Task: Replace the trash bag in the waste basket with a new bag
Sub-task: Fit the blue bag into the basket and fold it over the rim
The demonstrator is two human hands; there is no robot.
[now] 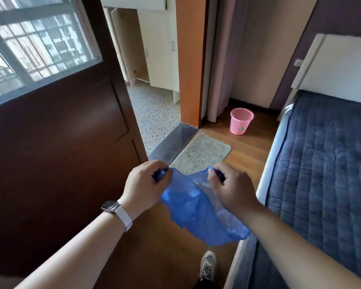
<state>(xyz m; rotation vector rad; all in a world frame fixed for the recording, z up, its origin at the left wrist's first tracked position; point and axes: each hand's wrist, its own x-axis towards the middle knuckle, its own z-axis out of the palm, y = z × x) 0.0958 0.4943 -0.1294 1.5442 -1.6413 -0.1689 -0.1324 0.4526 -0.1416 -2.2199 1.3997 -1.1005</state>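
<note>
A thin blue trash bag [194,209] hangs between my two hands at the middle of the view, its mouth stretched sideways. My left hand [143,186] pinches the bag's left top edge. My right hand [230,187] pinches the right top edge. The rest of the bag droops below and toward my right forearm. A pink mesh waste basket [241,121] stands upright on the wooden floor farther ahead, near the curtain. No bag shows over its rim.
A dark wooden door [56,142] with a window stands open at the left. A grey doormat [200,153] lies by the threshold. A bed with a dark blue quilted cover [321,163] fills the right side. My shoe [207,265] is on the wooden floor below.
</note>
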